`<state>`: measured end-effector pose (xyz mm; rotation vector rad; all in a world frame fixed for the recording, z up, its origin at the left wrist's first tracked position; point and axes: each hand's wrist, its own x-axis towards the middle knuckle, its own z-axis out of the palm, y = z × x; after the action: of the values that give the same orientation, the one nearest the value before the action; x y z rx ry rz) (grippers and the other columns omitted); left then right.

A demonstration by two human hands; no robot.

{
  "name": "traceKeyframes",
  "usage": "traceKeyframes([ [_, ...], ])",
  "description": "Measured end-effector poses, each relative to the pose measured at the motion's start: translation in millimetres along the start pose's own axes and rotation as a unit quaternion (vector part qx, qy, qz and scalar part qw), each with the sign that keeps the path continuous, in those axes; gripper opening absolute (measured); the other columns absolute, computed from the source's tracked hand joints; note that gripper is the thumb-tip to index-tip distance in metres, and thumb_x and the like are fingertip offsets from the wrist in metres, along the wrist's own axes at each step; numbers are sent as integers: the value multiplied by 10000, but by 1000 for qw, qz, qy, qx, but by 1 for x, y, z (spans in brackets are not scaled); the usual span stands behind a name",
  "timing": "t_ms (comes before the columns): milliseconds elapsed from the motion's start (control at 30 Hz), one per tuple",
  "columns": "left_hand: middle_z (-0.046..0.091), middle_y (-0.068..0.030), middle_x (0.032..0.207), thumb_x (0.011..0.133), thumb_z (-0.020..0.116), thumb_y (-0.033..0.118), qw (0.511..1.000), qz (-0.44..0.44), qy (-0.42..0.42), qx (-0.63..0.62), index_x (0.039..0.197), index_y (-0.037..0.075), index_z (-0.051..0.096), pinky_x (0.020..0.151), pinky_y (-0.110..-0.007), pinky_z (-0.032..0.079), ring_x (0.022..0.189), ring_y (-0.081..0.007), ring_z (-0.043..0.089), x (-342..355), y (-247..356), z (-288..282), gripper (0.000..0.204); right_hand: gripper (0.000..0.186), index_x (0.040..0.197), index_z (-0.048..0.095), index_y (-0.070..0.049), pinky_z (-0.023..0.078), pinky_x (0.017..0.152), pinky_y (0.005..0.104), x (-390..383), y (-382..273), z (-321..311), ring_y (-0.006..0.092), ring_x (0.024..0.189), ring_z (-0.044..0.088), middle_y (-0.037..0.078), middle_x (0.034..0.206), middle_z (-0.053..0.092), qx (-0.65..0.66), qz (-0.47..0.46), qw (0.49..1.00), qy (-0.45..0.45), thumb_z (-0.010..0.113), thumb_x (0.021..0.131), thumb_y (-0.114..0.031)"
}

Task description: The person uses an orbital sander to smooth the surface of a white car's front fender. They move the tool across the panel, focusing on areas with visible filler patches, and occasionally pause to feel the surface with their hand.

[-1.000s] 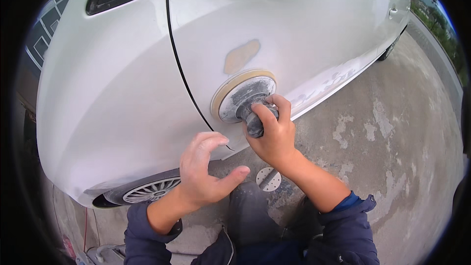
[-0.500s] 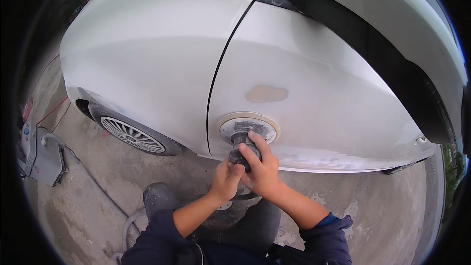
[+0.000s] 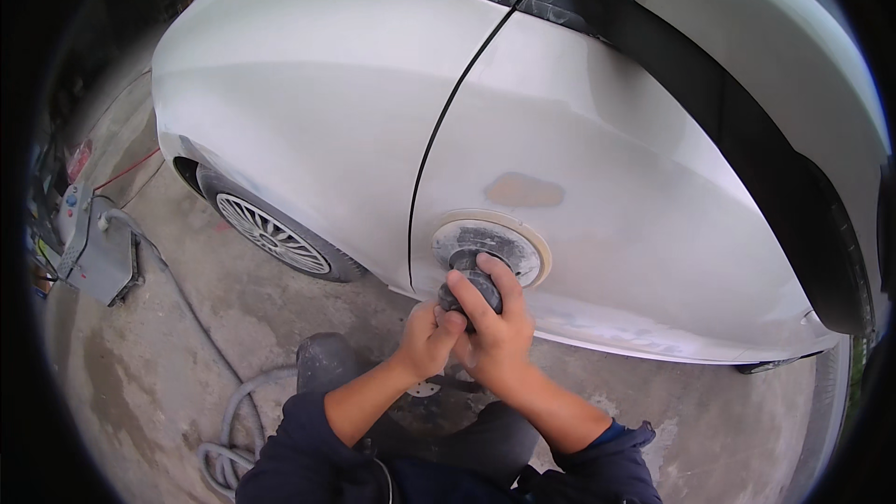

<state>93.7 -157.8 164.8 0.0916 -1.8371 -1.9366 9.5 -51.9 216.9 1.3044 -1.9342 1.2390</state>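
Observation:
A round dusty sander [image 3: 474, 297] has its wide disc pad [image 3: 495, 241] against the lower part of a white car door [image 3: 597, 149]. My right hand [image 3: 495, 336] wraps round the sander's dark body, its fingers over the top. My left hand [image 3: 431, 338] is closed at the body's lower left side, close against the right hand; some of its fingers are hidden. Just above the pad, a tan bare patch [image 3: 525, 189] shows in the white surface. Dull sanded areas surround it.
A fender and front wheel [image 3: 273, 235] lie left of the door seam. A grey machine [image 3: 105, 257] stands at far left; its hose [image 3: 201, 327] runs over the concrete floor and coils near my leg. A red cable [image 3: 129, 170] lies beyond. Black trim [image 3: 709, 103] crosses the upper right.
The whole view has shifted and tilted, so the car sits farther right in the picture. The pad is slightly nearer the tan patch. Both hands keep their hold.

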Motion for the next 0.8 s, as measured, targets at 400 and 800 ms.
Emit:
traceKeyframes([
  [400, 677, -91, 863, 1018, 547, 583, 998, 45, -54, 7, 1022, -16, 641, 684, -339, 498, 783, -171, 632, 22, 13, -10, 606, 530, 1275, 719, -217, 593, 775, 423, 7, -15, 3, 363, 1006, 679, 201, 1335, 565, -49, 32, 997, 45, 833, 765, -131],
  [800, 670, -145, 869, 959, 657, 533, 993, 96, -59, 28, 997, -16, 638, 693, -388, 509, 798, -273, 671, 44, 18, -24, 550, 509, 1251, 723, -207, 622, 732, 408, 20, -12, 15, 365, 934, 708, 212, 1354, 531, -70, -26, 993, 93, 853, 761, -155],
])
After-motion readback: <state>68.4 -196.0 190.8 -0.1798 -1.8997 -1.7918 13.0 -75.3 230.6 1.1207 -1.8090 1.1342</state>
